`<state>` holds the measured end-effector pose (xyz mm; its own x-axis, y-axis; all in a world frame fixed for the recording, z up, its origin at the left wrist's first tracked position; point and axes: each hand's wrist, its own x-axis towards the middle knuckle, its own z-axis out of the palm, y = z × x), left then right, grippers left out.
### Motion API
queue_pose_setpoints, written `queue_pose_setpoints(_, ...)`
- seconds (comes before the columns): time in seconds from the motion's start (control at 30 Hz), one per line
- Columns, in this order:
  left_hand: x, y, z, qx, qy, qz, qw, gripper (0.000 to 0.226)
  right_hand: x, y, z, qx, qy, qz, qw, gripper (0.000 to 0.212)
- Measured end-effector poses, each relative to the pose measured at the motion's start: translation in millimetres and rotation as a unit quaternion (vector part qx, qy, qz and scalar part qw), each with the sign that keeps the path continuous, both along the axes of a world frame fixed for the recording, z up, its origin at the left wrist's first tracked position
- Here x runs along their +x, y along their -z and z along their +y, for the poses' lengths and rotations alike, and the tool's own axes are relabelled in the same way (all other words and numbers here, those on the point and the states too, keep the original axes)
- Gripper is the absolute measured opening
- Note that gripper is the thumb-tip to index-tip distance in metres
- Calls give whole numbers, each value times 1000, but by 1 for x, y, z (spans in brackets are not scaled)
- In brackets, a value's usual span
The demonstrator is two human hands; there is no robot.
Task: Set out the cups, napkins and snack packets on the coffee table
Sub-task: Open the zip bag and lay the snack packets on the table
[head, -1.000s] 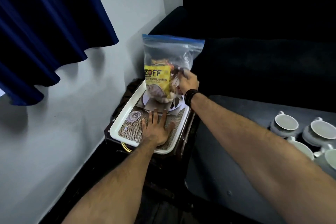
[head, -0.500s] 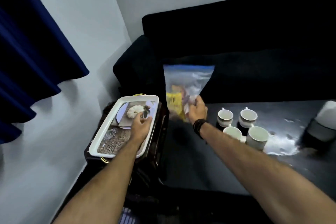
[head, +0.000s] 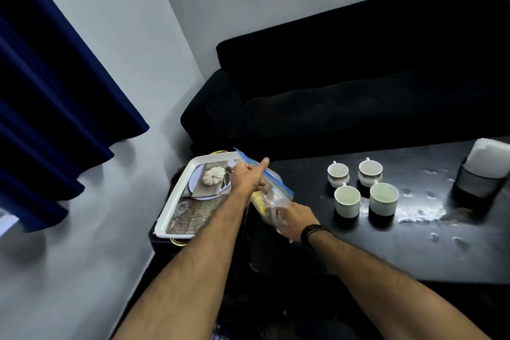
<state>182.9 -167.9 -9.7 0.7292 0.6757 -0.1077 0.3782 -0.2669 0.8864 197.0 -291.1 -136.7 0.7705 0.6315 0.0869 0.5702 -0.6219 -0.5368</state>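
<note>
Snack bag (head: pixel 271 196), clear with a blue zip strip, lies tilted over the bench's (head: pixel 358 243) left edge, long axis running far-left to near-right. Left hand (head: pixel 248 178) pinches its top; right hand (head: pixel 296 219) grips its bottom. Four cups (head: pixel 358 188) stand right; tray (head: pixel 176 218) left.

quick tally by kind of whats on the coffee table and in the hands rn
cups: 4
napkin holder: 1
zip bag of snack packets, held in the left hand and the right hand: 1
total: 6
</note>
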Motion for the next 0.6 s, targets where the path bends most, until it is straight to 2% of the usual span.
queue_pose_setpoints(0.1,-8,8,-1,-9,-30,26,999,17,-3,-2,-4,8,-15,18,1000,13)
queue_pose_setpoints(0.13,-11,11,-2,-26,-32,32,999,19,-3,-2,-6,4,-29,11,1000,15)
queue_pose_setpoints(0.27,-18,17,-8,-82,-37,51,995,53,-3,-3,-15,-8,-54,9,998,16)
queue_pose_setpoints(0.3,-18,18,-10,-85,-32,58,994,51,-3,-3,-16,-17,-56,11,998,16)
queue_pose_setpoints(0.43,-15,19,-18,-73,-14,78,994,13,-3,-7,-17,-73,-71,26,995,29)
queue_pose_setpoints(0.53,-16,16,-14,-54,-38,62,996,9,9,-23,-22,-104,-82,81,988,40)
queue_pose_setpoints(0.6,-20,13,-9,-51,-50,50,996,11,25,-41,-29,-113,-74,111,985,36)
